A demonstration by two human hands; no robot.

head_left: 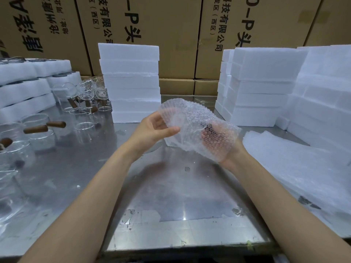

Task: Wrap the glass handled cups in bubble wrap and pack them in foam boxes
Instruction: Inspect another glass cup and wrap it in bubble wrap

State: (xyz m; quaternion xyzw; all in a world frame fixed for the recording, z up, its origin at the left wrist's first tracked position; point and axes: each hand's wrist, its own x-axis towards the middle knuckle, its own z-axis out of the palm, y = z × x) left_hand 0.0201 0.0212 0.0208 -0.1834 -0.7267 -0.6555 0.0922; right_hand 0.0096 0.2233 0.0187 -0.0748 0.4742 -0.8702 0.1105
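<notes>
- Clear bubble-wrap bundle (199, 130) held above the middle of the scuffed steel table (171, 215), dark shape dimly visible inside.
- Left hand (153, 130) pinching the bundle's left edge, thumb on top.
- Right hand (230, 158) beneath the bundle, mostly hidden; grip impossible to tell.
- Clear glass cups with brown wooden handles (45, 128) crowded at the left.
- White foam box stacks: far centre (131, 82), right (266, 82).
- Flat bubble-wrap sheets (294, 164) lying near right.

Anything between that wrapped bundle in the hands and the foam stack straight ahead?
Nothing visible. The bubble-wrapped bundle is held above the table by the left hand and right hand, and the metal table is bare up to the foam stack.
</notes>
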